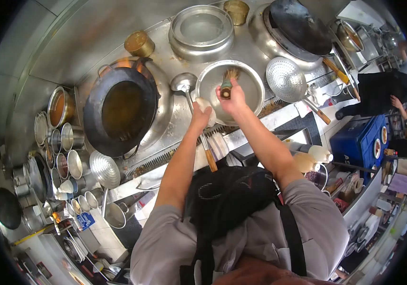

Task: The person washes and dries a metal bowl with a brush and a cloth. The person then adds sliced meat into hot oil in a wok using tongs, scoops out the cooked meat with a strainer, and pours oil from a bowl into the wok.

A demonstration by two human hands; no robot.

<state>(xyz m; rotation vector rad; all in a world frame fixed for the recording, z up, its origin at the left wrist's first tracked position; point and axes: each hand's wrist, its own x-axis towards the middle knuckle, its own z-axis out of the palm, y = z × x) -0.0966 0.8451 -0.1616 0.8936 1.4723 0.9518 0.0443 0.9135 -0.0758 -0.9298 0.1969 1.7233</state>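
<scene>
My right hand (pixel 232 97) is wrapped round a short bundled brush (pixel 226 86), its bristles pointing up over a wide round metal bowl (pixel 248 78). My left hand (pixel 200 116) has its fingers closed on a pale cloth (pixel 207 110) at the bowl's left edge. Beneath that hand passes the handle of a metal ladle (pixel 183 83) with a wooden end. To the left sits a large black wok (pixel 91 107) holding dark yellowish liquid.
Flames (pixel 127 61) show behind the wok. A perforated strainer (pixel 285 78) rests right of the bowl; another strainer (pixel 104 169) lies lower left. Metal containers (pixel 72 137) crowd the left side. A person in a black apron (pixel 383 91) stands at the far right, near a blue bin (pixel 355 142).
</scene>
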